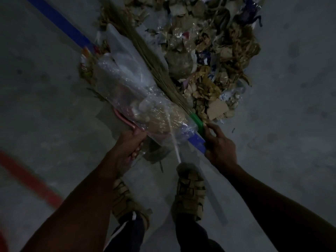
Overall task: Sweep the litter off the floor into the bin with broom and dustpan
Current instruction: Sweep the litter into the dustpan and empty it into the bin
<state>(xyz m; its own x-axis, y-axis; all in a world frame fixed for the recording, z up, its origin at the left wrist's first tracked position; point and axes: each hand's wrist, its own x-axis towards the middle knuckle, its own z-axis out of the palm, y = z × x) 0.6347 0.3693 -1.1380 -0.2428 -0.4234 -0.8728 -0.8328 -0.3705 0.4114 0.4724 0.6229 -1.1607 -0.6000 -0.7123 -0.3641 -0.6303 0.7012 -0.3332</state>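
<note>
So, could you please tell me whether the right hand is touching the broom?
Touching: the head view shows the right hand with fingers curled round the broom at its green-and-blue collar.

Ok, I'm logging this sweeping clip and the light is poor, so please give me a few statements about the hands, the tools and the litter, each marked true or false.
1. The right hand grips the broom near its green and blue collar. True.
2. The left hand hangs idle and holds nothing. False: it grips the pink dustpan by its handle.
3. The dustpan carries clear plastic wrap and other scraps. True.
4. The litter pile lies to the left of the broom bristles. False: it lies to their right.
5. The person stands barefoot. False: both feet wear sandals.
</note>
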